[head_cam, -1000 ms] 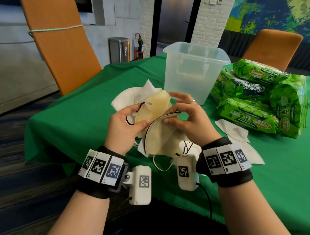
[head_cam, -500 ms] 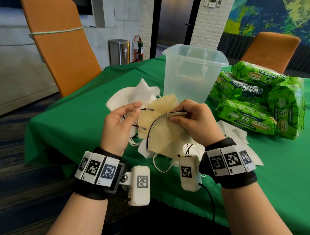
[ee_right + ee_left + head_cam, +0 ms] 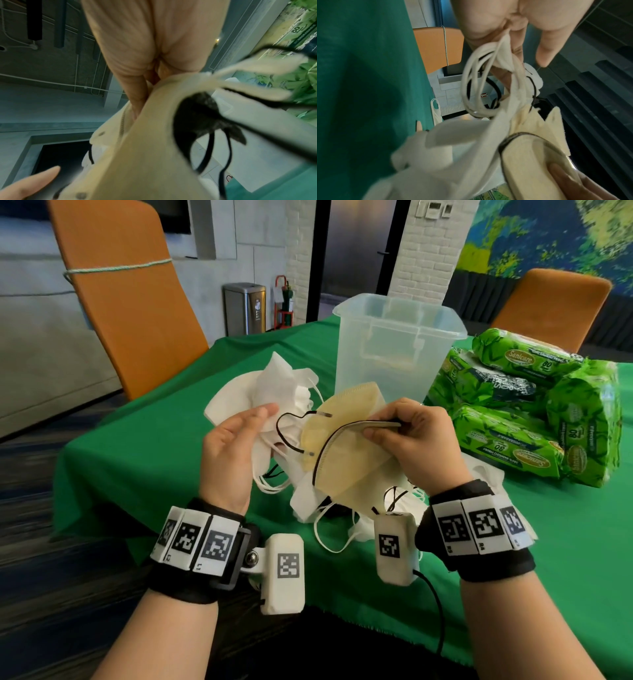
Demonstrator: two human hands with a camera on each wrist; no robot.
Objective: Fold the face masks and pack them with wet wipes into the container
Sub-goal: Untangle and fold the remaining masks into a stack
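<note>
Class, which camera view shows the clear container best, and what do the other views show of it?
The head view: the container stands whole and upright on the green cloth, rim and walls clear. The right wrist view shows only a blurred pale patch behind the mask, perhaps its wall. The left wrist view shows nothing clearly identifiable as it.

This looks like an office meeting room. A table (image 3: pixel 171 412) with a green cloth has orange chairs (image 3: pixel 130 296) at 11 and 1 o'clock. A metal bin (image 3: pixel 244 309) stands by a brick wall (image 3: pixel 424 251) at 12.

A folded cream fabric face mask (image 3: pixel 346 460) with black ear loops hangs above loose white masks (image 3: pixel 270 392), before the upright translucent plastic container (image 3: pixel 397 344) and stacked green wet-wipe packs (image 3: pixel 520 419).
</note>
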